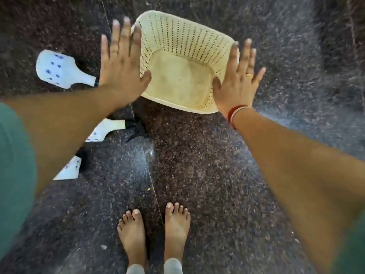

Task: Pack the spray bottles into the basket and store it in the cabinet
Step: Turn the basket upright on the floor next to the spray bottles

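A cream perforated plastic basket [183, 56] stands on the dark speckled floor ahead of me, with nothing inside it. My left hand [121, 62] is spread flat, fingers apart, in front of the basket's left rim. My right hand [238, 78] is also spread flat, over its right rim. Neither hand holds anything. Three white spray bottles with blue dots lie on the floor to the left: one [57, 69] farthest out, one [105, 129] partly under my left forearm with a black trigger head, one [70, 171] nearest to me.
My two bare feet [154, 230] stand on the floor below the basket. A thin seam line [152, 178] runs across the stone floor between the bottles and my feet. No cabinet is in view.
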{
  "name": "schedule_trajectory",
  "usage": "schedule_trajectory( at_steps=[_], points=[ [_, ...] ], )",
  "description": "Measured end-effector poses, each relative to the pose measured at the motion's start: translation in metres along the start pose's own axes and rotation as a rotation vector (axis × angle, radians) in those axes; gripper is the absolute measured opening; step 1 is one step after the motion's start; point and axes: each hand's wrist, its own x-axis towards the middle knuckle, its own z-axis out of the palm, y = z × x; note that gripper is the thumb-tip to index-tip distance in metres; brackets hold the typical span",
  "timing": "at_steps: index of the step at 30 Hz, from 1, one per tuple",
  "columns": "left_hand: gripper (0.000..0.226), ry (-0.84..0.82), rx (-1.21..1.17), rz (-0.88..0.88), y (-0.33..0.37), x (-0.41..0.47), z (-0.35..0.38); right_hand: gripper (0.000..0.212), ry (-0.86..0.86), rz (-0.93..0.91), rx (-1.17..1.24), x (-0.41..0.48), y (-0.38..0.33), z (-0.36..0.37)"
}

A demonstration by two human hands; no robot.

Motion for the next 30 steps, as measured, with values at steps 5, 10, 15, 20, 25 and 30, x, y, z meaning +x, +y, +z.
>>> schedule_trajectory(
  at_steps=[5,10,15,20,25,30],
  points=[
    [0.097,-0.126,-0.055,-0.095,-0.004,0.018,0.010,0.081,-0.098,0.161,0.142,0.010,0.006,0.023],
    [0.097,-0.249,-0.122,-0.190,0.011,0.014,0.022,0.083,-0.187,0.098,0.118,0.003,0.007,0.034],
    [0.097,-0.215,-0.035,-0.250,0.022,0.010,0.030,0.087,-0.189,0.093,0.065,-0.002,0.009,0.035],
    [0.100,-0.210,-0.007,-0.292,0.026,-0.014,0.044,0.088,-0.212,0.116,0.041,-0.017,0.011,0.037],
    [0.099,-0.174,-0.082,-0.330,0.030,-0.051,0.053,0.087,-0.217,0.103,0.023,-0.045,0.016,0.044],
    [0.104,-0.208,-0.123,-0.308,0.035,-0.094,0.054,0.093,-0.218,0.085,0.034,-0.074,0.019,0.048]
  ],
)
